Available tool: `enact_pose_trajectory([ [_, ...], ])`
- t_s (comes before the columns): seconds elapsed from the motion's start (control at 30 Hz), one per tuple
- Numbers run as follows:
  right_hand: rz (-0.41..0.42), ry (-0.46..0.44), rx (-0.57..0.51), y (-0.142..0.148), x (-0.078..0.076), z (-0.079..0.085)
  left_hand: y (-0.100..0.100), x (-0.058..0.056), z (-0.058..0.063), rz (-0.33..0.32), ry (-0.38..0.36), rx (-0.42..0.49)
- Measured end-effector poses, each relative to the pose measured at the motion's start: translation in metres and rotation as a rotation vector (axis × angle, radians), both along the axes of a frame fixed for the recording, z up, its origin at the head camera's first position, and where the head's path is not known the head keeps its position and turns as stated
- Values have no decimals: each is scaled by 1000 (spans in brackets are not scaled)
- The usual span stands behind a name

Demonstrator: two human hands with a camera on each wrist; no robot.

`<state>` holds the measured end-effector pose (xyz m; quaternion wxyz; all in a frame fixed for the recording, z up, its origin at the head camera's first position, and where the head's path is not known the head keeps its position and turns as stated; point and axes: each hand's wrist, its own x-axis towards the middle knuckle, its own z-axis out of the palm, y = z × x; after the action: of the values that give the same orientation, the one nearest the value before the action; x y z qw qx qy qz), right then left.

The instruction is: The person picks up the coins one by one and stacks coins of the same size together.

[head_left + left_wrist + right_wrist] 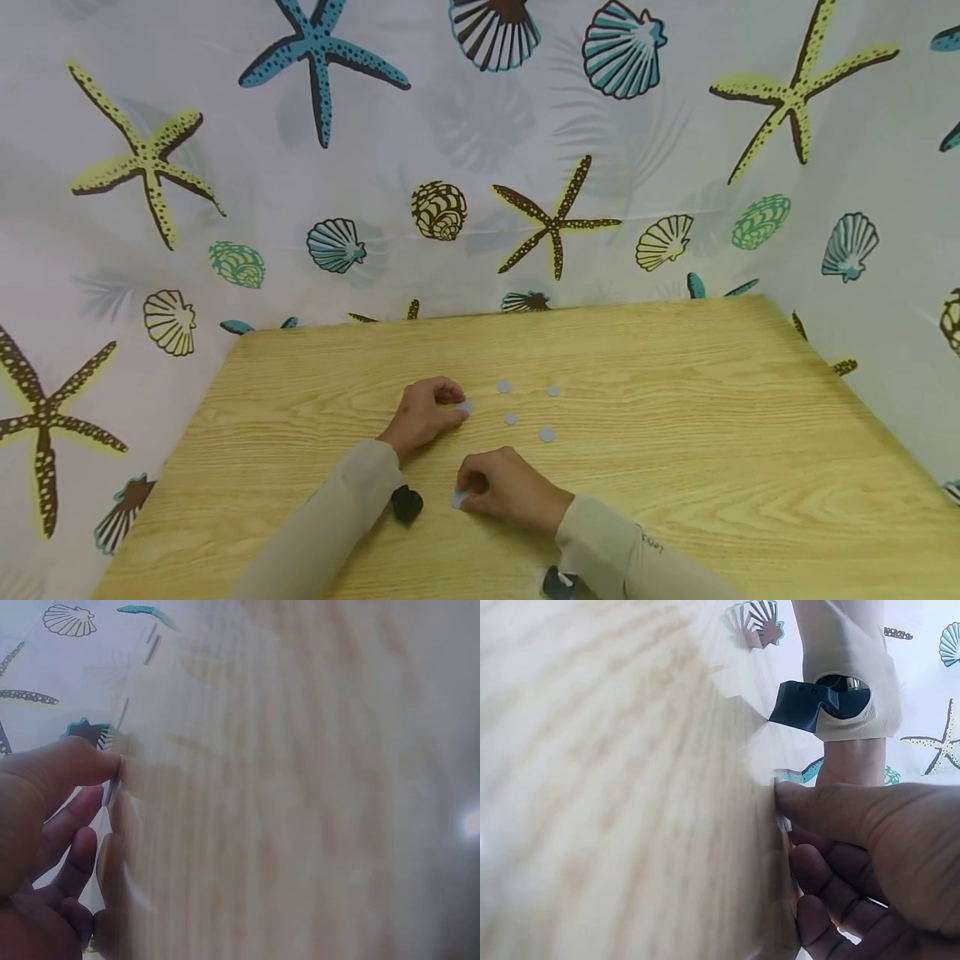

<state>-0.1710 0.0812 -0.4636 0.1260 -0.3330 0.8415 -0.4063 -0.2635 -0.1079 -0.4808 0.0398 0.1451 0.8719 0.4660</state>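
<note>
Hands point(422, 414) point(512, 488) each pinching a pale disc point(465, 407), sleeve lettering point(652, 543) — illegible

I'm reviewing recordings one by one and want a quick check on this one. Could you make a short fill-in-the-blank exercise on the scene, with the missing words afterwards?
1. Besides one disc at the left hand and another disc at the right hand, ____ loose discs lie on the table.
2. In the head view, the hand lower in the picture is the ____ one.
3. The cloth behind the table is printed with shells and long-armed ____.

Missing words: four; right; starfish.
</note>
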Motion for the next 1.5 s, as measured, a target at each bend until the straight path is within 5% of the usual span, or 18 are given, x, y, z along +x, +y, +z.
enact_pose_trajectory([
  [0.57,-12,16,-4,0,-2,-4,3,7,1,11,50,31],
  [1.5,-17,-25,-38,1,-1,-3,-32,61,-5,8,30,121],
])
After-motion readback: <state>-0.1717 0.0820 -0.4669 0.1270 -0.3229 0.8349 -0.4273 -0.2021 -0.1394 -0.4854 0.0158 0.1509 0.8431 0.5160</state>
